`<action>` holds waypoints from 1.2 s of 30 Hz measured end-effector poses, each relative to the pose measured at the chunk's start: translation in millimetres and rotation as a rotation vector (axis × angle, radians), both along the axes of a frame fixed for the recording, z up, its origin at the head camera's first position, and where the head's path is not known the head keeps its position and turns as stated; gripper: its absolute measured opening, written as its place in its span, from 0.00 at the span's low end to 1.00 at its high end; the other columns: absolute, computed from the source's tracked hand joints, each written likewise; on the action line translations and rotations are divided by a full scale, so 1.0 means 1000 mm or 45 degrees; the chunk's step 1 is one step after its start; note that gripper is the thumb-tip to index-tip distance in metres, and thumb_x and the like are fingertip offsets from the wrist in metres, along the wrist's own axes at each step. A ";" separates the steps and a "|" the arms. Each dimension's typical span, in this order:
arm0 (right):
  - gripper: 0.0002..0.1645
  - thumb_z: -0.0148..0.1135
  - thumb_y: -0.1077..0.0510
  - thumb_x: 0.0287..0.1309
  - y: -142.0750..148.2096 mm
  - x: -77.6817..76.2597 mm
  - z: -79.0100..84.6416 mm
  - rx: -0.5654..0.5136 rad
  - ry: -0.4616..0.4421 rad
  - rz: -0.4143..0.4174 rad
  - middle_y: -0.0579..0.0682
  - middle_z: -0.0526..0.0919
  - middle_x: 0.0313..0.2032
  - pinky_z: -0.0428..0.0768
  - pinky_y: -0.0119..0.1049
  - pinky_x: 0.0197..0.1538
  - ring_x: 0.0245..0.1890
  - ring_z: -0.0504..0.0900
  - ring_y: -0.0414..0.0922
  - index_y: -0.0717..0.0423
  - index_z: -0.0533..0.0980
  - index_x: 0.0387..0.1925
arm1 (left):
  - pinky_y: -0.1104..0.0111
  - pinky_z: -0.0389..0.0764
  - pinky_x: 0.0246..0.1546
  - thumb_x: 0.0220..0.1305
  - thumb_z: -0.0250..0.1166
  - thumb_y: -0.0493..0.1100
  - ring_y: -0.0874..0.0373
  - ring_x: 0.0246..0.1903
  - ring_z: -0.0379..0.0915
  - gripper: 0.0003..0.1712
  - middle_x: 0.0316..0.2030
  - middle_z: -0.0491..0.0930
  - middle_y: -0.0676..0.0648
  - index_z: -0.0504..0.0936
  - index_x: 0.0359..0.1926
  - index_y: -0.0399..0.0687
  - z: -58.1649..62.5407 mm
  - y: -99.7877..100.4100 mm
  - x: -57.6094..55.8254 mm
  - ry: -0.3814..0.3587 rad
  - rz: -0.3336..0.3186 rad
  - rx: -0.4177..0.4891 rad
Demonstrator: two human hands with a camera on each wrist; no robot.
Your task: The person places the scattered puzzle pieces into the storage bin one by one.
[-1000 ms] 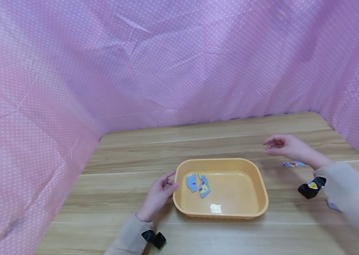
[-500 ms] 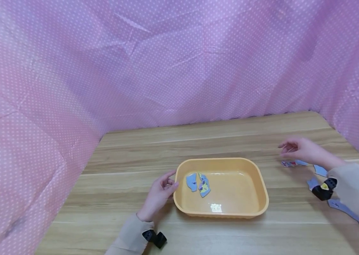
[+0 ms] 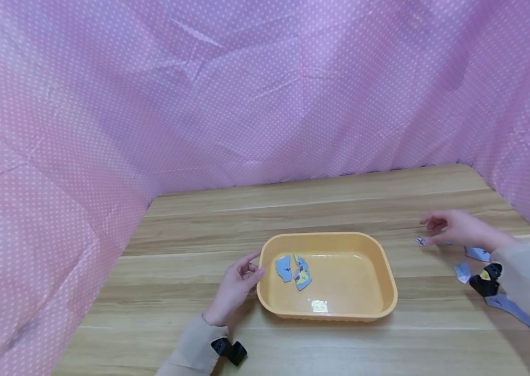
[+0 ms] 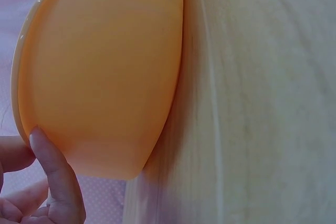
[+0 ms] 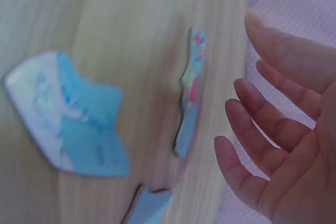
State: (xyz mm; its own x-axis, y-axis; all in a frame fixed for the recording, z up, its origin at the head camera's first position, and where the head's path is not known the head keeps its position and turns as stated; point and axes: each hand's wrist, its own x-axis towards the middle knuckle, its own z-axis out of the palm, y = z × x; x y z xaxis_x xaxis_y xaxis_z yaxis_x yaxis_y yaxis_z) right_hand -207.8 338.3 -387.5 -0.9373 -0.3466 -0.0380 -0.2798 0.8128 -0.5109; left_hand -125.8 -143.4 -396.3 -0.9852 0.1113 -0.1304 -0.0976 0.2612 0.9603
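My left hand (image 3: 234, 284) grips the left rim of a yellow-orange plastic tray (image 3: 340, 284), thumb over the edge. In the left wrist view, fingers rest at the tray's side wall (image 4: 105, 77). Two jigsaw puzzle pieces lie inside: a blue piece (image 3: 283, 268) and a multicoloured piece (image 3: 302, 274). On the right, my right hand (image 3: 459, 228) hovers with loosely bent fingers that hold nothing. It is close above a narrow puzzle piece (image 5: 192, 95) with red and blue print, which it mostly covers in the head view.
More puzzle pieces lie by the right forearm: a blue piece (image 3: 478, 254), a pale blue-lilac piece (image 3: 462, 272) and a long curved piece (image 3: 514, 312). Black cameras (image 3: 229, 351) sit on both wrists. A pink dotted curtain (image 3: 265, 104) stands behind the wooden table (image 3: 189, 230).
My right hand has moved right and slightly down, to over the narrow puzzle piece, uncovering pieces by the forearm. The left hand and the tray stay almost where they were.
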 end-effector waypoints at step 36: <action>0.09 0.69 0.62 0.48 -0.001 -0.001 -0.023 0.094 0.090 0.072 0.41 0.79 0.29 0.73 0.29 0.34 0.30 0.71 0.29 0.55 0.81 0.34 | 0.73 0.78 0.25 0.65 0.59 0.35 0.62 0.25 0.72 0.27 0.35 0.75 0.44 0.67 0.65 0.37 0.002 0.000 0.000 -0.006 0.011 -0.012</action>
